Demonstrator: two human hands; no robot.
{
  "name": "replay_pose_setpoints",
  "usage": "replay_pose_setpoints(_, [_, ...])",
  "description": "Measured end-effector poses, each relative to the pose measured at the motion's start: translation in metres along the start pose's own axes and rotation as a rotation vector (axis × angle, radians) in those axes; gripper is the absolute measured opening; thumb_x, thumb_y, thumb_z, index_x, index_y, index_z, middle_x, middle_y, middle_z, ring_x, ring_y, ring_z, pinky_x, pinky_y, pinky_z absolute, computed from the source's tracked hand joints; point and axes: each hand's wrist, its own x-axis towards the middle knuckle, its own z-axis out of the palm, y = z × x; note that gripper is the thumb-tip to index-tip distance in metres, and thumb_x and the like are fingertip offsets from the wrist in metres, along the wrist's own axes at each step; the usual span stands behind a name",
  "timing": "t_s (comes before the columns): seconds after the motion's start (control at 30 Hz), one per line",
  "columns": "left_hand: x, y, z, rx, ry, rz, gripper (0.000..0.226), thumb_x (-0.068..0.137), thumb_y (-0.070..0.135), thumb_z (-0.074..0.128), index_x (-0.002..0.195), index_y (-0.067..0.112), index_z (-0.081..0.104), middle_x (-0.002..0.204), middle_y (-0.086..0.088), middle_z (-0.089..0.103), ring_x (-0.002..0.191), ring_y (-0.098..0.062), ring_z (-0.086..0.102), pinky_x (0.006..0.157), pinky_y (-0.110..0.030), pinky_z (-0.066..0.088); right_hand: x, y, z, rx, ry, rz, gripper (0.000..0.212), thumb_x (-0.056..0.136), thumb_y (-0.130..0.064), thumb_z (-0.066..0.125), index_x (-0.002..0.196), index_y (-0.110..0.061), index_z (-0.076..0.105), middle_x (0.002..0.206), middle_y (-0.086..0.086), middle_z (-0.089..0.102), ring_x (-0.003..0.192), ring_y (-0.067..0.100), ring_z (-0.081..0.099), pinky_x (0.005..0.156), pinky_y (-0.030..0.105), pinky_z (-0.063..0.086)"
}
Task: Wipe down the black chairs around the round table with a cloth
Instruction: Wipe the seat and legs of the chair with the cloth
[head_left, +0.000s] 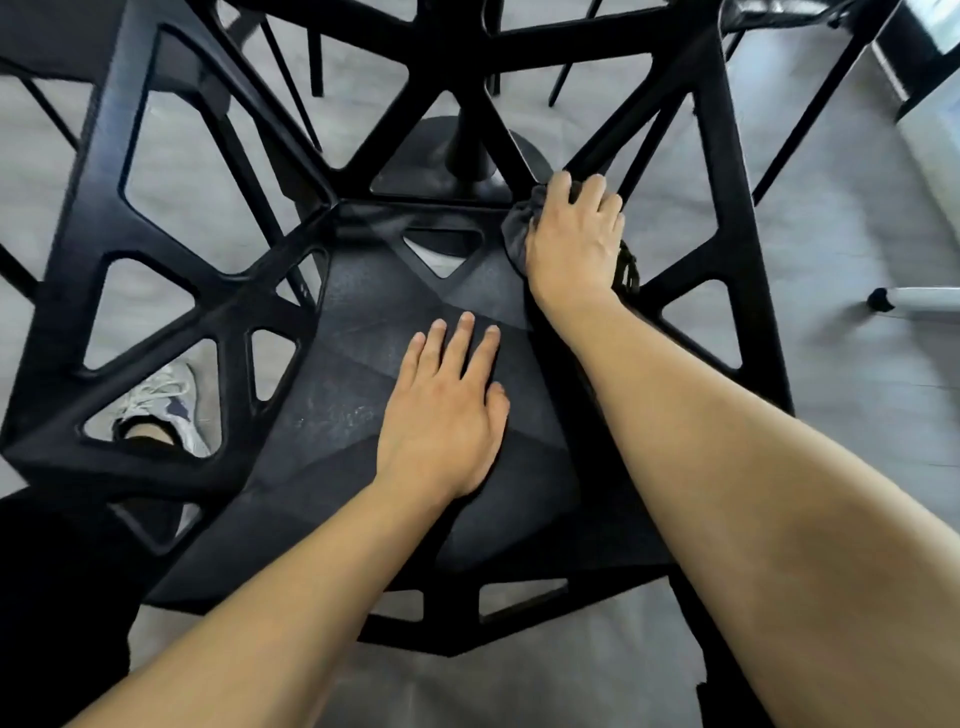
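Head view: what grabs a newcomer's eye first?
Two bare forearms reach in from the bottom edge over a black chair with angular cut-outs. The left hand lies flat on the seat centre, while the right hand presses a dark grey cloth at the seat's far right corner. A white sneaker shows through a cut-out, lower left.

1. The chair (363, 332) is matte black, its frame a web of triangular and angular cut-outs, with faint pale smudges on the seat.
2. The cloth (519, 234) is dark grey.
3. The floor (831, 415) is pale grey.
4. A shoe (161, 400) is white with grey and dark blue accents.
5. The table base (457, 156) is black.
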Motion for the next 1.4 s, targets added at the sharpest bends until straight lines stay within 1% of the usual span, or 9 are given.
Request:
replay_pose_setpoints(0.17, [0.000,0.000,-0.002,-0.012,0.008,0.001,0.063,0.101,0.042,0.015,0.161,0.022,0.017,0.168,-0.005,0.013,0.155,-0.027,0.007,0.127,-0.042,0.004,-0.040,0.025,-0.023,-0.106,0.063,-0.135,0.038,0.084,0.000,0.054,0.122,-0.004,0.054,0.112,0.020,0.057,0.093,0.039,0.056,0.082,0.044,0.045])
replay_pose_setpoints(0.33, [-0.004,0.003,-0.001,-0.024,-0.010,-0.002,0.062,0.103,0.042,0.019,0.161,0.023,0.014,0.169,-0.003,0.008,0.155,-0.025,0.002,0.126,-0.041,0.002,-0.108,0.046,-0.031,-0.167,0.174,-0.140,0.009,0.092,-0.007,0.052,0.098,-0.011,0.057,0.097,0.011,0.060,0.085,0.031,0.059,0.075,0.038,0.046])
replay_pose_setpoints(0.5, [-0.008,0.005,-0.001,-0.034,-0.006,0.012,0.061,0.103,0.041,0.020,0.161,0.023,0.015,0.169,-0.003,0.009,0.155,-0.025,0.003,0.127,-0.040,0.001,-0.124,0.038,-0.036,-0.149,0.166,0.022,0.020,0.093,-0.002,0.041,0.105,-0.009,0.056,0.098,0.015,0.059,0.085,0.034,0.057,0.075,0.041,0.046])
replay_pose_setpoints(0.67, [-0.008,0.007,0.000,-0.050,0.002,0.004,0.060,0.104,0.039,0.022,0.161,0.022,0.015,0.169,-0.004,0.009,0.155,-0.025,0.002,0.126,-0.040,0.000,-0.086,0.025,-0.018,-0.090,0.089,-0.036,0.031,0.085,-0.005,0.061,0.116,-0.007,0.055,0.109,0.017,0.057,0.094,0.036,0.055,0.081,0.043,0.043])
replay_pose_setpoints(0.8, [-0.009,0.008,0.000,-0.069,0.013,0.012,0.061,0.102,0.040,0.018,0.160,0.020,0.019,0.168,-0.004,0.013,0.155,-0.026,0.005,0.127,-0.041,0.002,-0.034,0.003,-0.006,0.033,-0.028,-0.062,0.042,0.090,-0.005,0.056,0.132,-0.007,0.048,0.129,0.019,0.049,0.111,0.039,0.048,0.095,0.045,0.037])
replay_pose_setpoints(0.97, [-0.008,0.007,0.000,-0.057,0.009,0.021,0.065,0.100,0.041,0.017,0.160,0.018,0.020,0.167,-0.006,0.015,0.155,-0.027,0.007,0.127,-0.041,0.004,-0.011,-0.010,-0.010,-0.036,-0.018,-0.077,0.033,0.093,-0.002,0.046,0.125,-0.004,0.051,0.127,0.020,0.051,0.110,0.040,0.050,0.096,0.045,0.038])
replay_pose_setpoints(1.17, [-0.009,0.008,-0.001,-0.068,0.014,0.014,0.065,0.099,0.040,0.016,0.159,0.018,0.022,0.167,-0.005,0.016,0.155,-0.027,0.007,0.127,-0.041,0.004,-0.061,0.000,-0.020,0.022,-0.035,-0.101,0.029,0.081,-0.017,0.069,0.107,-0.007,0.061,0.105,0.016,0.061,0.092,0.038,0.056,0.078,0.044,0.045])
replay_pose_setpoints(1.3, [-0.010,0.012,-0.001,-0.096,0.040,-0.032,0.060,0.102,0.034,0.027,0.157,0.008,0.025,0.166,-0.011,0.018,0.154,-0.027,0.011,0.127,-0.040,0.007,-0.081,0.031,-0.017,0.115,-0.029,-0.254,0.037,0.089,-0.026,0.063,0.120,-0.006,0.057,0.115,0.019,0.056,0.099,0.040,0.052,0.084,0.047,0.046])
replay_pose_setpoints(1.4, [-0.017,0.006,-0.002,-0.078,0.082,-0.062,0.058,0.100,0.028,0.031,0.152,0.002,0.034,0.161,-0.017,0.030,0.151,-0.032,0.024,0.125,-0.043,0.016,-0.055,0.014,-0.008,0.093,0.031,-0.135,0.035,0.092,-0.022,0.060,0.122,-0.004,0.054,0.118,0.022,0.054,0.103,0.041,0.051,0.088,0.047,0.041])
